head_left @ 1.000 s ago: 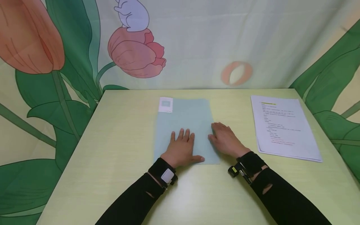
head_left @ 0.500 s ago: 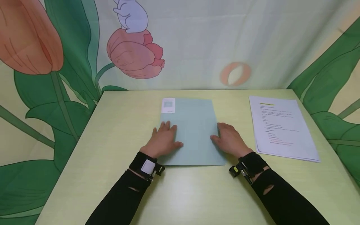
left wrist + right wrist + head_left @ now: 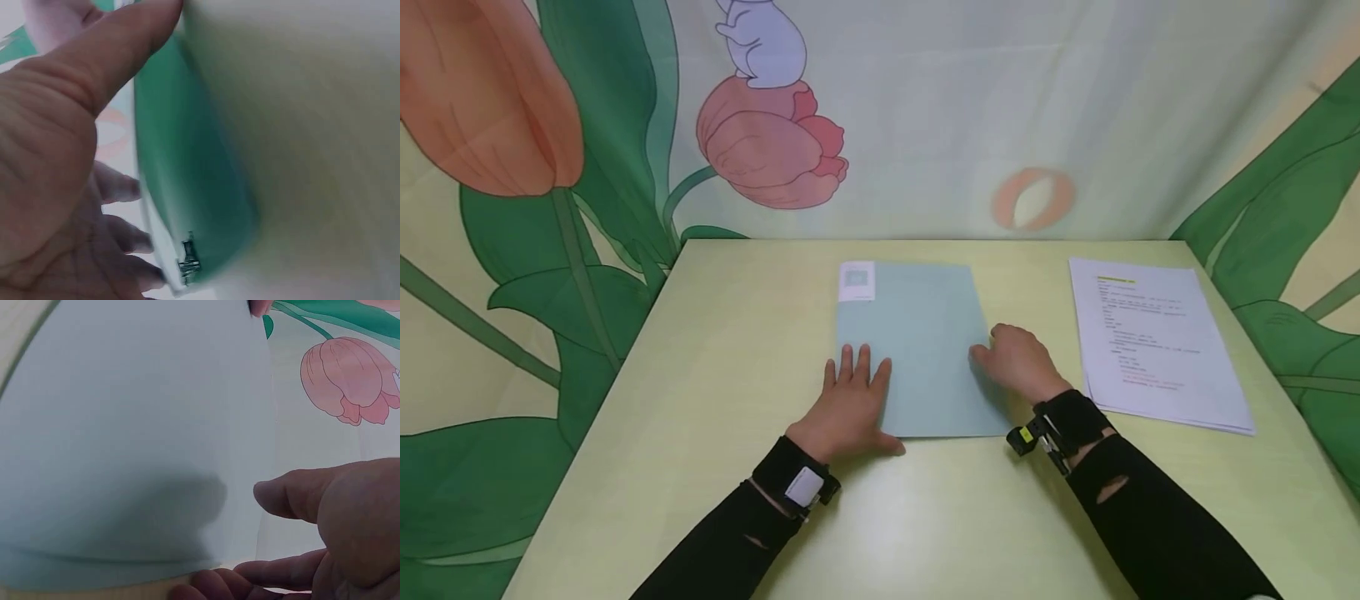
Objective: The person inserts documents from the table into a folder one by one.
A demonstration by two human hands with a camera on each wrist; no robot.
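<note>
Found pale blue folder [image 3: 928, 350] lying on tabletop [image 3: 737, 333], contents hidden. Noted left hand [image 3: 844, 417] spread over its near-left corner, right hand [image 3: 1020, 364] at its right edge, thumb and fingers apart. Recorded printed papers [image 3: 1157, 342] farther right, flower-patterned cloth [image 3: 925, 125] behind.

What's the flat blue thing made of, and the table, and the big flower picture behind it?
Flat blue thing: maybe plastic or stiff card; its top looks smooth, matte and evenly coloured.
Table: perhaps wood-look board, with faint streaks and a soft shine.
Flower backdrop: probably cloth, because soft folds show.
</note>
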